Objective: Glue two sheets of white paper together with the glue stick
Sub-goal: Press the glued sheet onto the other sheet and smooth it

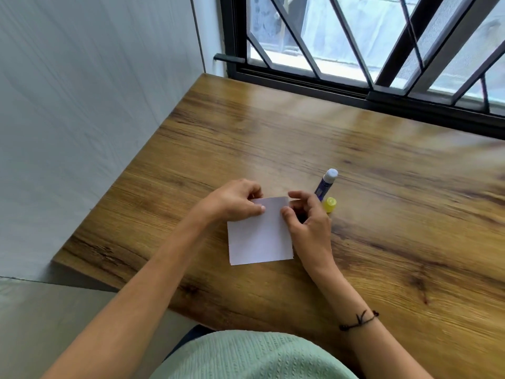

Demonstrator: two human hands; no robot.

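Clearly we had the white paper (pixel 259 233) lying flat on the worktop (pixel 382 214), our left hand (pixel 235 202) pinching its far left corner and our right hand (pixel 306 214) pinching its far right edge. Whether it was one sheet or two stacked, we could not tell. Just beyond the paper's far right corner lay the uncapped glue stick (pixel 325 183), its long axis pointing away from us, with the yellow cap (pixel 329 205) beside it; our right hand was plainly the nearer one.
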